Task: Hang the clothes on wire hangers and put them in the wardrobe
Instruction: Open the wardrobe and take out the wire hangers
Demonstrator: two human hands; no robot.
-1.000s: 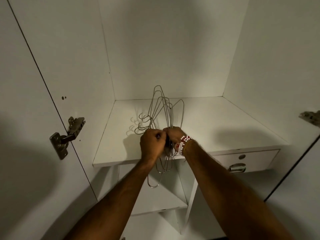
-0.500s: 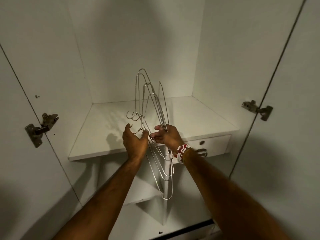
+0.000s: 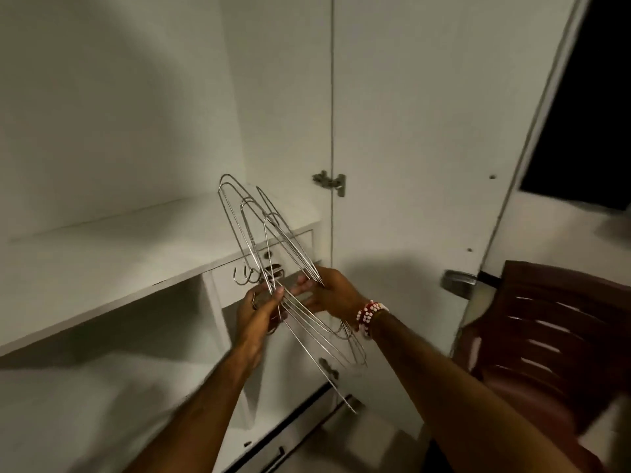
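- Hands, both bare, hold a bundle of wire hangers point(image 3: 273, 240) in the air, just in front of the right front corner of the wardrobe shelf point(image 3: 119, 254).
- The bundle is tilted: its upper rounded ends reach above the shelf's front edge, and its long lower wires slant down and to the right, well below the shelf.
- The left hand point(image 3: 259, 312) is just below the shelf's front edge, its fingers curled round the wires near the hooks and its thumb pressed on top.
- The hooks stick out to the left of that hand, in front of the drawer point(image 3: 225, 278) set right under the shelf.
- The right hand point(image 3: 331, 295), right of the shelf corner, holds the wires between thumb and fingers, with the fingers reaching toward the left hand. Blur hides how tightly they close.
- A beaded bracelet point(image 3: 367, 314) in red and white circles the right wrist.
- The open wardrobe door point(image 3: 409, 148) stands right of the shelf, with its hinge point(image 3: 329, 182) above the shelf's level.
- A brown plastic chair point(image 3: 553, 336) stands farther right of the shelf, beyond the door.
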